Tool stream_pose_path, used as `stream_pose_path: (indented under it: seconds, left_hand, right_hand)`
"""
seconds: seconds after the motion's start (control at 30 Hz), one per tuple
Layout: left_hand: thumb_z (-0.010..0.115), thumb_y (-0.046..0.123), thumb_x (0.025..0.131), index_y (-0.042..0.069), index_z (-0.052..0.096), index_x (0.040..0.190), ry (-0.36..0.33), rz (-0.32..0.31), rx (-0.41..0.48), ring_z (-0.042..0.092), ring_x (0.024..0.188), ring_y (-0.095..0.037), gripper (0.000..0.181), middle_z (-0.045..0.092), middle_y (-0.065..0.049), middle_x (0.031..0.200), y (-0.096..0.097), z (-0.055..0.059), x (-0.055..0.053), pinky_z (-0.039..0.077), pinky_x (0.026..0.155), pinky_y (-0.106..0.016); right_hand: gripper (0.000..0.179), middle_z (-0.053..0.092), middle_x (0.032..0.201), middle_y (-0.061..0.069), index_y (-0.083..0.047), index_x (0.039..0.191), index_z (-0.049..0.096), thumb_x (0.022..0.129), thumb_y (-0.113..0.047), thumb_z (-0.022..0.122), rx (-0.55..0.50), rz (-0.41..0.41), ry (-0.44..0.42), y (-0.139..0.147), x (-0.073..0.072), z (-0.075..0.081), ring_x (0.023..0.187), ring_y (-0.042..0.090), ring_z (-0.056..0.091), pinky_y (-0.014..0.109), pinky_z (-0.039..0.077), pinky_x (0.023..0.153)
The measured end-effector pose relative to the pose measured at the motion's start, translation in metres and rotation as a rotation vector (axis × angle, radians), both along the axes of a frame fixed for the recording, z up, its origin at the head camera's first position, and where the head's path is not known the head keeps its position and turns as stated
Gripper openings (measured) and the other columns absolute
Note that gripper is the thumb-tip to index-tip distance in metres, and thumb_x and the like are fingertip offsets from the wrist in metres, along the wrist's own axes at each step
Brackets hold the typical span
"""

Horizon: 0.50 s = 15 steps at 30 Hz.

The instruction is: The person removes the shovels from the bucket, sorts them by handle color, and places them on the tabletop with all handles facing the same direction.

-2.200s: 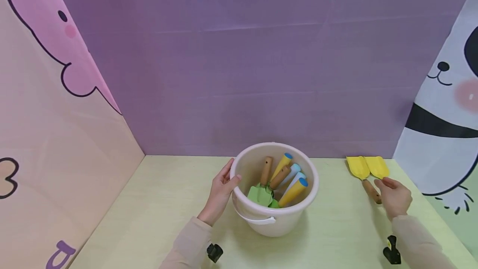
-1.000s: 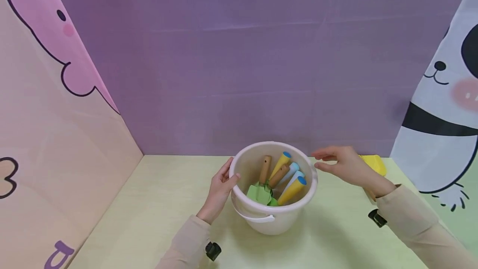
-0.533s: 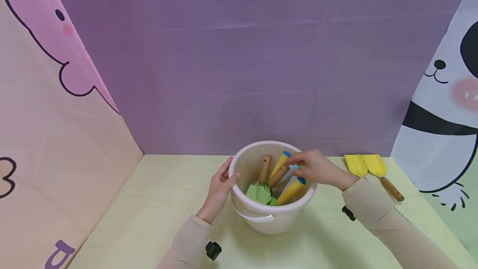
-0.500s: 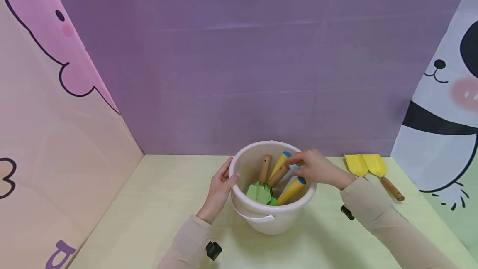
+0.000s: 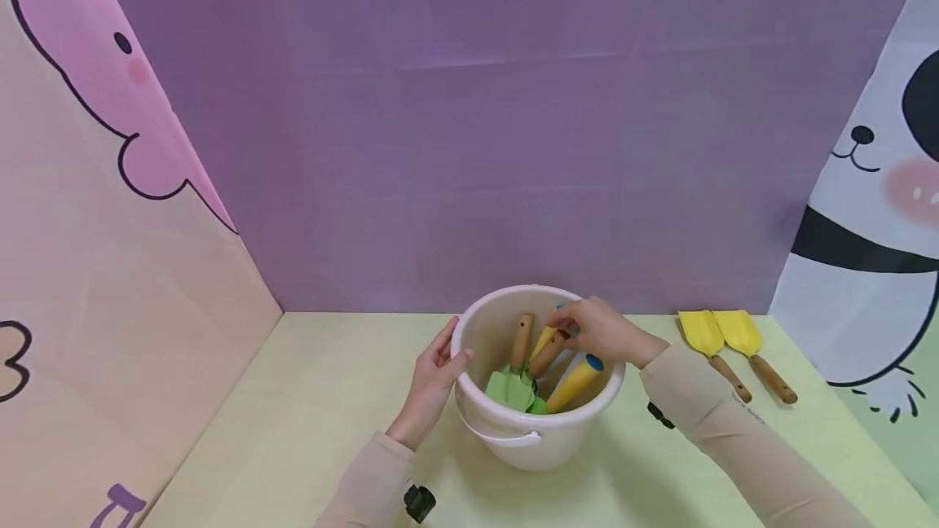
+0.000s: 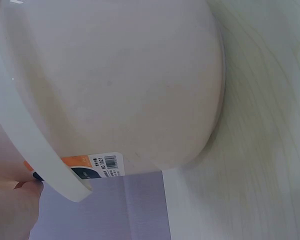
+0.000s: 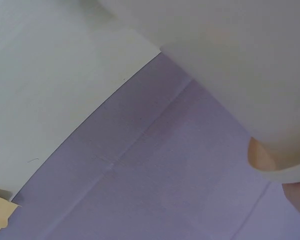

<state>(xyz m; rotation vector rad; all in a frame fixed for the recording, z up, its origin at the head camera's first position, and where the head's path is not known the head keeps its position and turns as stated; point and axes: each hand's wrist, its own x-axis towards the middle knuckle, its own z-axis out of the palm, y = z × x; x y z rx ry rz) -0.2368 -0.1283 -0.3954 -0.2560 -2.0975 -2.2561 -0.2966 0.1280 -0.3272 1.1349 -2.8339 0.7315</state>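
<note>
A pale plastic bucket (image 5: pixel 543 442) stands on the table, holding several small garden tools. My left hand (image 5: pixel 433 381) grips its left rim. In the left wrist view the bucket's wall (image 6: pixel 125 85) fills much of the frame. My right hand (image 5: pixel 601 331) reaches in over the right rim, and its thumb and fingers pinch the top of a wooden-handled tool (image 5: pixel 544 358); its head is mostly hidden. Beside it a green trowel (image 5: pixel 509 385) with a wooden handle leans inside. A tool with a thick yellow, blue-capped handle (image 5: pixel 575 385) lies on the right.
Two yellow shovels, a left one (image 5: pixel 703 334) and a right one (image 5: pixel 741 334), lie side by side at the table's back right, wooden handles toward me. A purple backdrop (image 5: pixel 455 145) rises behind the table (image 5: pixel 315 406). Printed panels flank both sides.
My right hand has left the yellow shovels, moved left and reached into the bucket, where its fingers have closed at a wooden handle. My left hand has stayed on the rim.
</note>
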Motion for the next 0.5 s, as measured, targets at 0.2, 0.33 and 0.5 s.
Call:
stream_pose_path:
  seconds: [0.2,0.33,0.5]
  left_hand:
    - [0.054,0.014,0.089,0.011,0.026,0.145,0.000,-0.002,0.012,0.037,0.130,-0.026,0.062,0.036,-0.014,0.144,0.0010,0.0004,0.0010,0.043,0.097,-0.027]
    - [0.054,0.013,0.089,0.011,0.027,0.145,0.001,-0.003,0.018,0.037,0.130,-0.026,0.062,0.036,-0.014,0.144,0.0017,0.0006,0.0015,0.043,0.097,-0.029]
    - [0.054,0.013,0.089,0.010,0.027,0.145,0.005,0.005,0.020,0.037,0.130,-0.025,0.062,0.036,-0.013,0.144,0.0023,0.0001,0.0020,0.043,0.097,-0.027]
  right_hand:
    - [0.028,0.069,0.087,0.001,-0.002,0.102,0.068,0.075,0.003,0.069,0.023,0.011,0.017,0.0005,0.0010,-0.0003,0.081,0.017,0.063,0.029,0.054,0.073]
    - [0.027,0.068,0.084,0.001,-0.002,0.101,0.069,0.075,0.004,0.069,0.030,0.029,0.020,0.0009,0.0007,-0.0015,0.076,0.012,0.060,0.026,0.053,0.071]
    - [0.028,0.068,0.087,0.003,-0.001,0.101,0.069,0.074,0.005,0.069,0.057,0.059,0.027,0.0005,-0.0012,-0.0034,0.074,0.010,0.060,0.022,0.052,0.068]
